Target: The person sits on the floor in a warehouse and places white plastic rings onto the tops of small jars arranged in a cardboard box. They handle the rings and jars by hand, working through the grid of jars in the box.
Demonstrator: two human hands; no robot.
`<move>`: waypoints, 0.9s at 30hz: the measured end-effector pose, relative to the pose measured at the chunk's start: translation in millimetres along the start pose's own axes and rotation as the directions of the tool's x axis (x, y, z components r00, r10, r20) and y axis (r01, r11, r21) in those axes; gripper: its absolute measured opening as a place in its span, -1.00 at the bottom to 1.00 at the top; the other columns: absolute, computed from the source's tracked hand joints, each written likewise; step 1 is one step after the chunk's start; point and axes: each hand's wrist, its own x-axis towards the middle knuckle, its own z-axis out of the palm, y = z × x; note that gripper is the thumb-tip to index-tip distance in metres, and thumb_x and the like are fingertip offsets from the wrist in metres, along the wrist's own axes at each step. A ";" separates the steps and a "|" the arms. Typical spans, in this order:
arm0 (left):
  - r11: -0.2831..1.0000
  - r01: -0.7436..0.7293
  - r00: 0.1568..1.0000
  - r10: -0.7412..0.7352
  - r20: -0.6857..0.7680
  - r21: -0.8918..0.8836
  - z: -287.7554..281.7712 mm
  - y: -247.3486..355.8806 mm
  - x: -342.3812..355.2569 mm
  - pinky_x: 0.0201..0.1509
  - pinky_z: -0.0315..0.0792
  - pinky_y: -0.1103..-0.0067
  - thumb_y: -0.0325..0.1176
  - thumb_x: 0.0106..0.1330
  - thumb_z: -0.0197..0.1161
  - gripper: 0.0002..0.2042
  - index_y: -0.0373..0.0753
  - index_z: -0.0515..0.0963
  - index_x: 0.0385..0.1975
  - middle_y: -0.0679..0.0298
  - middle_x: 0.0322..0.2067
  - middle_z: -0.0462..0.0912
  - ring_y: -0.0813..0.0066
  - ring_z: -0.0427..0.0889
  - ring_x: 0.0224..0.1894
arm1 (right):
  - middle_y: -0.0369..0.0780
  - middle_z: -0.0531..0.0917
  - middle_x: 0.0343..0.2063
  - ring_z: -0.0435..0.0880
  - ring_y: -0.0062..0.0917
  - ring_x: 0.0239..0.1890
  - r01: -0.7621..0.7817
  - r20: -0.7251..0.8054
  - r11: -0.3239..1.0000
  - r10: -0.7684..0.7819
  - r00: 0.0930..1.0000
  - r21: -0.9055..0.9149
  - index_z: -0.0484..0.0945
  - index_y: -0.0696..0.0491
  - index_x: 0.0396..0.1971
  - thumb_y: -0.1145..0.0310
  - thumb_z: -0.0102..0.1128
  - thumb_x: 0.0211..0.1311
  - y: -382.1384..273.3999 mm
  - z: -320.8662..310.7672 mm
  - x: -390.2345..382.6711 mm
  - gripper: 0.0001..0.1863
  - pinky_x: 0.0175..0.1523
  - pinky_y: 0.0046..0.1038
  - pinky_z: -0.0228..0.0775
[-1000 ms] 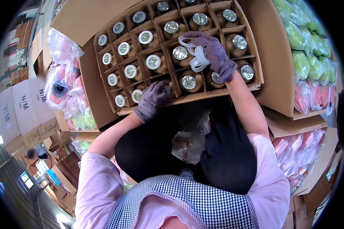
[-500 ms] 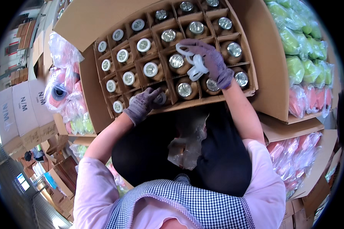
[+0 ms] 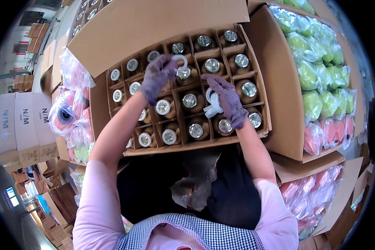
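1. Head view: your left hand pinches a white ring by a silver-topped jar, in the carton
2. Your right hand curls round spare rings
3. Likely ring-fitting; next calls for centring, pressing

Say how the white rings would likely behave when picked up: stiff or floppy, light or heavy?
Probably light: several rings bunch in the right grip. Likely springy rather than limp, since the ring in the left grip looks round though held at one edge. The bunched ones may slip apart, as they overlap loosely.
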 end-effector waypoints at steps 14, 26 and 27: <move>0.492 -0.374 0.842 0.536 0.065 0.786 -8.2 -59.7 109.9 0.10 0.42 0.33 -0.13 0.28 0.18 -0.68 -0.13 0.57 -0.05 0.10 -0.06 0.60 0.08 0.55 0.00 | -0.39 0.59 -0.46 0.53 -0.76 -0.50 -0.126 0.019 0.988 0.125 0.992 0.085 0.59 0.10 -0.07 0.22 0.10 0.36 7.9 -6.5 9.1 -0.69 -0.43 -0.69 0.36; 0.627 -0.403 0.915 0.278 0.291 0.667 -38.2 -60.3 114.9 0.19 0.41 0.43 -0.29 0.14 0.33 -0.79 -0.11 0.68 -0.22 0.16 0.13 0.50 0.16 0.53 0.09 | -0.40 0.58 -0.46 0.48 -0.79 -0.49 -0.106 0.011 0.972 0.106 0.994 0.207 0.61 0.08 -0.09 0.19 0.11 0.35 10.6 -8.4 9.1 -0.70 -0.39 -0.70 0.34; 0.552 -0.407 0.913 0.278 0.299 0.728 -34.9 -59.5 114.0 0.18 0.41 0.44 -0.30 0.15 0.32 -0.78 -0.11 0.67 -0.20 0.17 0.14 0.50 0.16 0.53 0.10 | -0.40 0.58 -0.45 0.48 -0.79 -0.49 -0.088 0.000 0.976 0.089 0.996 0.200 0.61 0.08 -0.10 0.19 0.11 0.35 11.2 -8.4 8.5 -0.69 -0.39 -0.71 0.34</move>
